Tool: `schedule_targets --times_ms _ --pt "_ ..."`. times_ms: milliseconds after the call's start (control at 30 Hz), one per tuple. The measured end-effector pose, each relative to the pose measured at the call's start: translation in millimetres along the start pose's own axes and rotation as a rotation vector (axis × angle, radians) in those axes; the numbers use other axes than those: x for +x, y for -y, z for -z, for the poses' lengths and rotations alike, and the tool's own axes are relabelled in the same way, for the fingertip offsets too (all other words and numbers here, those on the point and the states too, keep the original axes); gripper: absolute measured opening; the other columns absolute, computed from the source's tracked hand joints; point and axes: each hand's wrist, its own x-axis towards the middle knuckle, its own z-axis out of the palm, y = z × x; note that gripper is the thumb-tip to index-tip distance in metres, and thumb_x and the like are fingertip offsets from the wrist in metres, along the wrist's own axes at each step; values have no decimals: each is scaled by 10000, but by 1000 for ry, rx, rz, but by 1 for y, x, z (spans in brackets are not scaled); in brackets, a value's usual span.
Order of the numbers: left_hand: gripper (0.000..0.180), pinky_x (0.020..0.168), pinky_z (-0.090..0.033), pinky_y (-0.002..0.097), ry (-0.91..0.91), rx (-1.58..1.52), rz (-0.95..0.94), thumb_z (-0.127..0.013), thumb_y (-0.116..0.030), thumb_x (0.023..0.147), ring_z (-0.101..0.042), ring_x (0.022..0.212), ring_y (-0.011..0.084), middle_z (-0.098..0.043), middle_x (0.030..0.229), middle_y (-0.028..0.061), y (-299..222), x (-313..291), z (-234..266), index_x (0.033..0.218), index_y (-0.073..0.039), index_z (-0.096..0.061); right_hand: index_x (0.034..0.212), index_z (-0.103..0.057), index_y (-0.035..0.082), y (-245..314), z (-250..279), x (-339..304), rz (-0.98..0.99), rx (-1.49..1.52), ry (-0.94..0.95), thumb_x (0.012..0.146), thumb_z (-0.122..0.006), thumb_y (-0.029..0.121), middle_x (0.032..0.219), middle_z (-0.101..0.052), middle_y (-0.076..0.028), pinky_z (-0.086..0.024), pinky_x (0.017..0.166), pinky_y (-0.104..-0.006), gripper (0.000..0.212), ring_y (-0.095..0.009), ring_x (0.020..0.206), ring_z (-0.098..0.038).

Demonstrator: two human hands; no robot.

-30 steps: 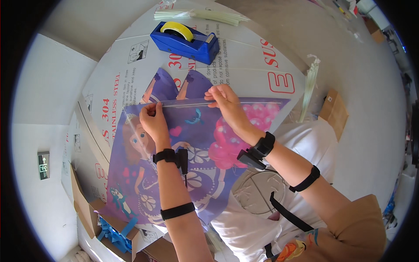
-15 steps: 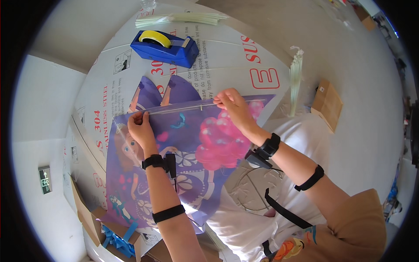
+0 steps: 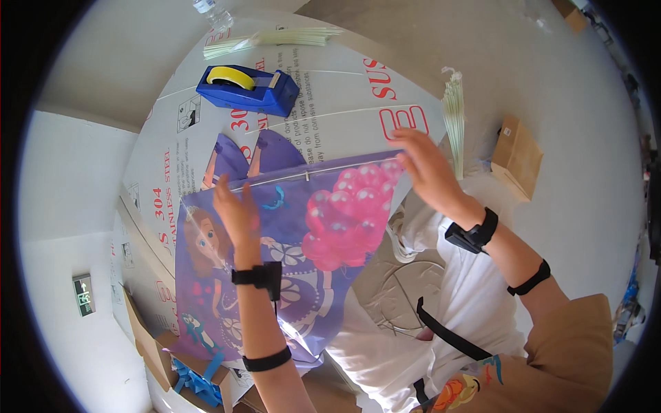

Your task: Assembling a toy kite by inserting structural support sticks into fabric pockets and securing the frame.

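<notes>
A purple sheet that looks like a kite point(image 3: 289, 213), printed with a cartoon girl and pink balloons, lies across the work surface and my lap. A thin pale rod point(image 3: 286, 177) runs along its far edge, with a small fitting near the middle. My left hand point(image 3: 236, 210) is over the left part of that edge, slightly blurred, fingers apart and gripping nothing. At the right corner, my right hand point(image 3: 430, 175) has its fingers stretched out, thumb side close to the corner; I cannot tell whether it touches. Two purple fan-shaped flaps point(image 3: 275, 151) stick out beyond the edge.
On the printed board point(image 3: 337, 127) stands a blue tape dispenser point(image 3: 251, 100) with yellow tape. Bundles of pale rods point(image 3: 268, 41) lie at the back and right. A plastic bottle point(image 3: 215, 14) is far left, a brown box point(image 3: 516, 158) right, and a carton with blue pieces point(image 3: 196, 382) lower left.
Both hands have gone from pinching at the far edge to open fingers. My right hand has moved right to the corner; my left hand has shifted slightly right. The view has shifted a little.
</notes>
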Motion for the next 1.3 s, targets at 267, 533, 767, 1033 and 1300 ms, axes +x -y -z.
schedule_targets --times_ms 267,533,767,1033,1300 --pt "613 1130 -278 459 349 94 -462 -540 -274 951 -282 1410 359 -313 1513 202 -98 -72 -24 1427 55 -336 1286 -505 -36 18 -53 -5 337 -247 282 911 -586 228 1421 -448 -143 -349 1096 -412 466 -290 1305 -440" --pt "691 1143 -254 454 459 125 -371 -532 -332 959 -250 1427 348 -277 1533 195 -87 -66 -16 1468 40 -251 1171 -583 -57 -10 15 -29 87 -445 337 828 -582 117 1269 -568 -171 -363 1082 -415 385 -295 1217 -517" --pt "724 1150 -234 452 351 173 -429 -524 -361 961 -245 1422 372 -265 1518 251 -101 -74 -27 1464 67 -227 1084 -638 -66 1 0 -2 293 -212 13 779 -611 101 1228 -586 -172 -345 1101 -404 348 -289 1189 -533" --pt "765 1162 -211 462 400 304 -437 -429 -484 973 -221 1440 333 -259 1538 200 -77 -65 -14 1483 40 -204 1152 -611 -65 -1 -32 -16 282 -305 151 793 -598 96 1271 -571 -168 -365 1092 -391 394 -277 1247 -502" --pt "733 1171 -194 448 402 348 -371 -329 -537 990 -193 1452 312 -226 1565 140 -24 -47 0 1513 -42 -192 1245 -549 -60 1 -25 -14 255 -308 264 828 -583 76 1347 -529 -154 -353 1108 -386 440 -258 1290 -471"
